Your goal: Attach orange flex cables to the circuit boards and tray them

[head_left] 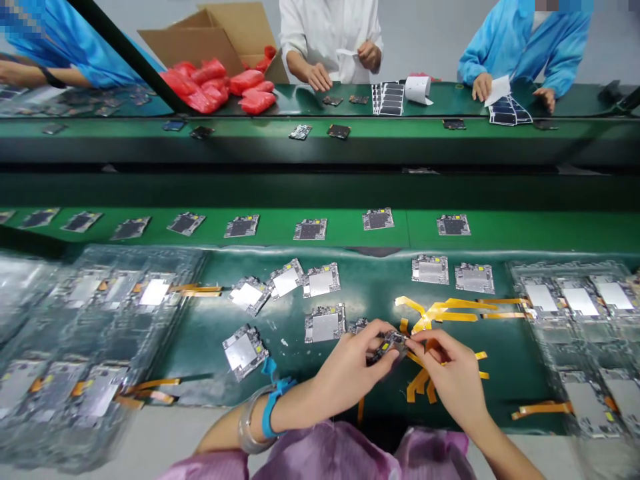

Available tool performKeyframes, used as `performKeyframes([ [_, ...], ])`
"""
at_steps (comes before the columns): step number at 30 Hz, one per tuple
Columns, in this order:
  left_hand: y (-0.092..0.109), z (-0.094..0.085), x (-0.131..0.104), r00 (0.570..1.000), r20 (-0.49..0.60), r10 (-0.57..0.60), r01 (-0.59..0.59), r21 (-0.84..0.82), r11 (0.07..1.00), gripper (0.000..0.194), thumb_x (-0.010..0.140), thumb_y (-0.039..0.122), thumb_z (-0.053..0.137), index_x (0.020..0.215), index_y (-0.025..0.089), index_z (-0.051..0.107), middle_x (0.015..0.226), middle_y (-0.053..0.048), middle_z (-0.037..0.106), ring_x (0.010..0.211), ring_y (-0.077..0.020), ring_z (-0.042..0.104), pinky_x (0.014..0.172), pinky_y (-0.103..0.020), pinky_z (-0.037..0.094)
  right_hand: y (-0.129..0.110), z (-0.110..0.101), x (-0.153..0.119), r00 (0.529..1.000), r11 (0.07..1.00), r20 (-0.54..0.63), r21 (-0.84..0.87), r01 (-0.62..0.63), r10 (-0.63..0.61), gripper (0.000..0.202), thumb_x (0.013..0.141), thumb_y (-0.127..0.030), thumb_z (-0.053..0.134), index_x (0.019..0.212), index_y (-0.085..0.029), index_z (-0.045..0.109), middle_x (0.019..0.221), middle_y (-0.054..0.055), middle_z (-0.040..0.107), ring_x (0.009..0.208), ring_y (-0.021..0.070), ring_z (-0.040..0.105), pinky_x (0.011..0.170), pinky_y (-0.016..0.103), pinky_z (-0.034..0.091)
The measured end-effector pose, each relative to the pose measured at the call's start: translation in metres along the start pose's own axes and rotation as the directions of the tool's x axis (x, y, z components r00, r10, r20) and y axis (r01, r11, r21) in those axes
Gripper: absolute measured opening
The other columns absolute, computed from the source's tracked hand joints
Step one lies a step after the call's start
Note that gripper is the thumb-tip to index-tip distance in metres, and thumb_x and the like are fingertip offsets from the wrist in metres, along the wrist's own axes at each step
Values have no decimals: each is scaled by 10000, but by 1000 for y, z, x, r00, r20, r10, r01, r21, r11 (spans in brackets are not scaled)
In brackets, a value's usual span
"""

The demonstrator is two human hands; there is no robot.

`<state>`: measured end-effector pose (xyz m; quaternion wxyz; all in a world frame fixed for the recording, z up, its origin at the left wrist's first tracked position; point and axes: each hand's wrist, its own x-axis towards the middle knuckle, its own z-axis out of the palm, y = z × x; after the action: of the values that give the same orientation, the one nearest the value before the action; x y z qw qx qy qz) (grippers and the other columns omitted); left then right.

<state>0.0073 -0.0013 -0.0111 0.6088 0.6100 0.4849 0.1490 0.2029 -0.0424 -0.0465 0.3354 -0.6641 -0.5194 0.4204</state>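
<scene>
My left hand (353,370) grips a small circuit board (393,343) between thumb and fingers, tilted above the green bench. At that board's right edge, my right hand (450,367) has its thumb and fingertips pinched together. What lies in this pinch is hidden, though orange ribbon cables (425,317) are spread just behind and below it. Another board (325,325) with a silver shield lies flat left of my hands, and one more is partly covered by my left hand. Several similar boards (245,352) rest farther left, and two lie (431,270) at the back right.
Clear plastic trays (193,263) of boards with ribbon cables flank me, the right tray (517,270) included. Behind the bench runs a green conveyor belt (345,230) carrying spaced boards. Across it, co-workers handle sheets near red bags (257,100) and a cardboard box (200,43).
</scene>
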Motion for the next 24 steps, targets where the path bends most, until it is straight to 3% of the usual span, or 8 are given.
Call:
performKeyframes([
  [3, -1, 2, -1, 1000, -6, 14, -14, 15, 1000, 186, 920, 347, 567, 1055, 219, 579, 698, 18, 679, 600, -147, 615, 594, -248, 482, 3, 0, -3, 1000, 999, -21, -31, 20, -20, 160, 886, -340, 637, 842, -209, 716, 580, -50, 388, 521, 121, 367, 538, 242, 343],
  [7, -3, 3, -1, 1000, -5, 3, -3, -17, 1000, 160, 915, 332, 574, 1019, 211, 575, 650, 40, 617, 578, -133, 567, 570, -240, 437, 6, 1, -7, 994, 991, 37, -75, 108, -106, 124, 913, -285, 580, 880, -223, 682, 618, -39, 450, 533, 129, 405, 562, 249, 372],
  [10, -6, -1, 6, 1000, 21, -17, 19, -135, 991, 188, 894, 342, 609, 1000, 200, 547, 697, 43, 589, 595, -117, 528, 547, -222, 388, 5, 0, -13, 985, 987, 76, -24, 159, -157, 108, 939, -322, 571, 920, -238, 637, 664, -35, 449, 580, 134, 426, 584, 248, 393],
  [14, -8, -15, 20, 994, 106, 27, 1, -261, 965, 217, 842, 314, 665, 981, 178, 570, 838, 7, 613, 743, -132, 560, 666, -237, 435, 0, -11, -18, 970, 969, 237, 225, -103, 48, 353, 957, -455, 576, 1242, -282, 463, 746, -53, 417, 623, 124, 447, 580, 223, 433],
  [16, -6, -23, 24, 988, 153, 34, 0, -216, 976, 269, 808, 318, 710, 1015, 173, 618, 887, -6, 631, 789, -142, 563, 713, -247, 443, -3, -16, -17, 938, 940, 325, 266, -211, 118, 289, 985, -513, 513, 1103, -250, 499, 729, -56, 407, 598, 106, 432, 556, 209, 418],
  [19, 1, -30, 26, 964, 267, -9, 53, -156, 986, 290, 787, 376, 743, 963, 161, 660, 876, -9, 645, 771, -141, 561, 690, -242, 436, -10, -20, -12, 898, 931, 404, 229, -283, 173, 392, 954, -569, 545, 819, -201, 522, 653, -56, 423, 537, 84, 450, 517, 200, 408],
  [24, 12, -34, 22, 928, 367, -59, 85, -56, 995, 258, 793, 394, 721, 823, 155, 629, 748, 23, 601, 649, -112, 505, 572, -218, 380, -21, -17, -9, 864, 909, 445, 216, -358, 235, 436, 865, -620, 639, 836, -185, 622, 803, 45, 702, 742, 187, 716, 709, 281, 577],
])
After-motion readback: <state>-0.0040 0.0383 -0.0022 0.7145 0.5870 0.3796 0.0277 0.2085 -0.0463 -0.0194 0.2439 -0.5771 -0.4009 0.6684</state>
